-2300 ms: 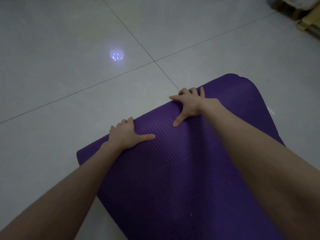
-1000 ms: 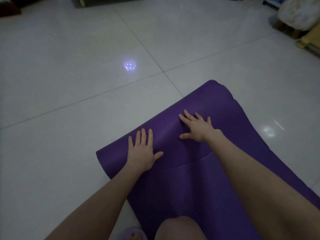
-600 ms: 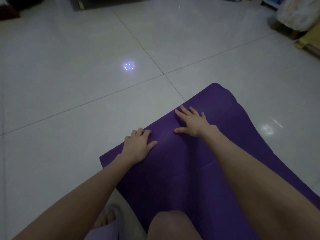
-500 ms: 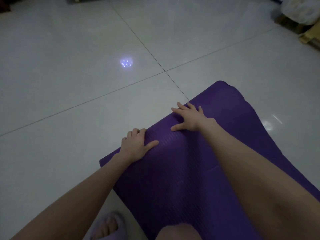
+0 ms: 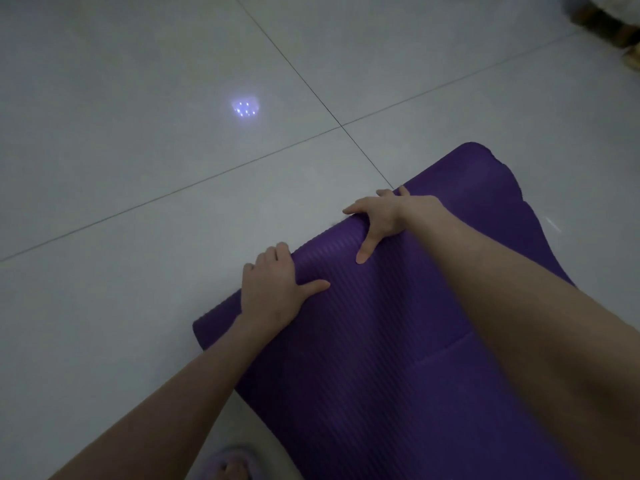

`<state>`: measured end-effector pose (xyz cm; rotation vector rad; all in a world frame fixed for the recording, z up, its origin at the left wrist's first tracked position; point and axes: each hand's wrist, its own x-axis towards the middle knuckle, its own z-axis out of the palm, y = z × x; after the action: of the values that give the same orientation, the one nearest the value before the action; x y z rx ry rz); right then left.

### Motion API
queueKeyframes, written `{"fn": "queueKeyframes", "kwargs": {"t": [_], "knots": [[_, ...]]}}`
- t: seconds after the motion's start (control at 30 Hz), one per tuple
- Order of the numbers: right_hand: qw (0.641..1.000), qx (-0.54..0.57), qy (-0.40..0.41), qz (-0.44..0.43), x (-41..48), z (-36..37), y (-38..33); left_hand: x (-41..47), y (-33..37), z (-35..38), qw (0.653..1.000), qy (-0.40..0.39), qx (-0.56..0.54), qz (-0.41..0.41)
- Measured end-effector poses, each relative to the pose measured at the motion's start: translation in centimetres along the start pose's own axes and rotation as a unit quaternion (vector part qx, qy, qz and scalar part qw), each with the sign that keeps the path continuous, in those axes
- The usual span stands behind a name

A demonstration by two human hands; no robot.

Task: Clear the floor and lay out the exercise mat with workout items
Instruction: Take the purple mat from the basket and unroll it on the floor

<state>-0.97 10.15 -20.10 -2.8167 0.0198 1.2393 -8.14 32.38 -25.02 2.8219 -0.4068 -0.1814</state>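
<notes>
A pale tiled floor (image 5: 138, 306) in a dim room. Nearest the camera, my toes in a lilac slipper (image 5: 235, 462) show at the bottom edge, just beside the flat part of the purple exercise mat (image 5: 363, 375). The mat lies ribbed side up on the tiles and runs off to the right. Both my bare forearms reach forward over it. My left grip (image 5: 277, 289) clamps the rolled far end of the mat near its left edge, with the fingers curled over the top of the roll and the thumb splayed flat on the near side. My right grip (image 5: 384, 216), farther along the same roll, holds it much the same way, fingers hooked over the crest and thumb pointing back toward me. Beyond the roll two grout lines (image 5: 341, 125) cross. A small bluish patch of light (image 5: 245, 107) sits on the tile to their left. In the far right corner stands something brown (image 5: 602, 19), too blurred to name.
</notes>
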Motion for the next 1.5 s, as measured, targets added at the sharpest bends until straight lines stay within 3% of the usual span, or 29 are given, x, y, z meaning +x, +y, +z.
{"fn": "queueKeyframes", "kwargs": {"t": [0.07,0.17,0.33,0.4,0.63,0.9,1.23,1.5], "knots": [[0.999,-0.010,0.035,-0.034,-0.6,-0.2,-0.2,-1.0,0.7,-0.6,0.996,0.057,0.060,0.023],[0.984,-0.022,0.156,-0.089,-2.6,0.3,-0.3,-2.5,1.8,-1.8,0.984,0.127,0.114,0.046],[0.914,-0.074,0.379,-0.123,-5.8,3.7,1.0,-4.6,2.6,-2.5,0.968,0.185,0.158,0.055],[0.892,-0.100,0.423,-0.121,-6.4,4.8,1.2,-5.1,2.5,-2.2,0.966,0.182,0.173,0.055],[0.935,-0.063,0.336,-0.090,-3.3,5.5,0.9,-3.6,1.8,-0.1,0.971,0.111,0.205,0.053],[0.970,0.008,0.235,-0.060,0.2,6.8,1.7,-1.5,-0.6,2.6,0.984,0.024,0.161,0.073],[0.975,0.118,0.188,-0.003,4.9,6.8,0.9,3.5,-2.8,4.8,0.990,-0.114,0.084,0.008],[0.978,0.139,0.152,0.013,7.0,7.2,1.2,4.7,-3.6,6.7,0.985,-0.165,0.055,-0.013]]}}
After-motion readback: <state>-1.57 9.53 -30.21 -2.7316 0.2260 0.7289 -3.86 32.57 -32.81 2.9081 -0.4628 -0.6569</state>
